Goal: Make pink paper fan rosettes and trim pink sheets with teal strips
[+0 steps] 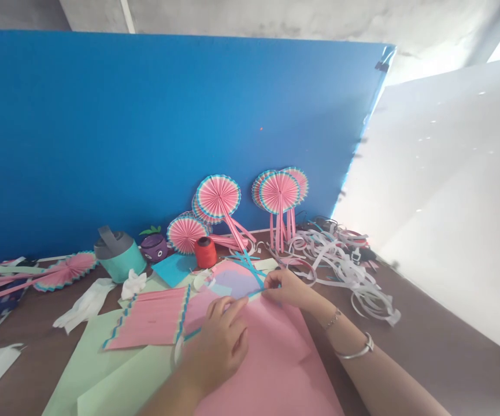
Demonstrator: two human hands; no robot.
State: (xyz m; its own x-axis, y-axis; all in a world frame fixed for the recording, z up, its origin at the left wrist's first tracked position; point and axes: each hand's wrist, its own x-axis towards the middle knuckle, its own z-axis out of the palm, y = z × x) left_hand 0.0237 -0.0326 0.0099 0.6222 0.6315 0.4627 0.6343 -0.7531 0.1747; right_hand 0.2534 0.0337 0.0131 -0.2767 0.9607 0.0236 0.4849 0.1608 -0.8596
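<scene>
A large pink paper sheet (276,352) lies in front of me, with a narrow blue paper strip (256,293) along its far edge. My left hand (226,338) rests on the sheet, index finger stretched along the strip and the other fingers loosely bent. At the sheet's far right corner, my right hand (286,289) pinches the strip's end between thumb and fingers. Loose blue strips (252,266) extend just beyond that hand. Left of my hands lies a pleated pink paper piece (150,318) with blue and cream edges. Part of the strip is hidden under my left hand.
Finished pink paper fans (218,196) lean on the blue partition (167,127). A red thread spool (205,252), a purple cup (153,247) and a teal container (122,257) stand behind. Tangled white strips (332,260) cover the right side; green sheets (119,375) lie left.
</scene>
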